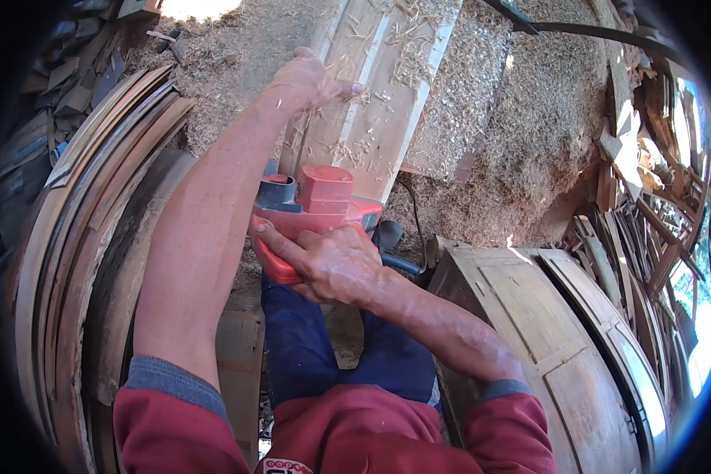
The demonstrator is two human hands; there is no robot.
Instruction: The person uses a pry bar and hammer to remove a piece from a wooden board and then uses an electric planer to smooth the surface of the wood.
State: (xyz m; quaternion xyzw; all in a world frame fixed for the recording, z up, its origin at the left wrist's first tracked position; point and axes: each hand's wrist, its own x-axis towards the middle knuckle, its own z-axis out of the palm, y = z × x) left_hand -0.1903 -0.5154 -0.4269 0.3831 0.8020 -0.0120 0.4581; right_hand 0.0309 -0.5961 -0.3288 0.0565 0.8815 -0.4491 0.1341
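One board point(381, 146) pointing forward-right lengthwise, right fingers point(283, 246) clamped on red planer point(326, 189), left fingers point(343, 89) unclear

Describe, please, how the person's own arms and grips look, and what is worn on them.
The left sleeve and right sleeve are dark red, each ending in a grey-blue cuff. Below the cuffs, the left forearm and right forearm are uncovered. The left grip and right grip are bare hands, ungloved; no watch shows.
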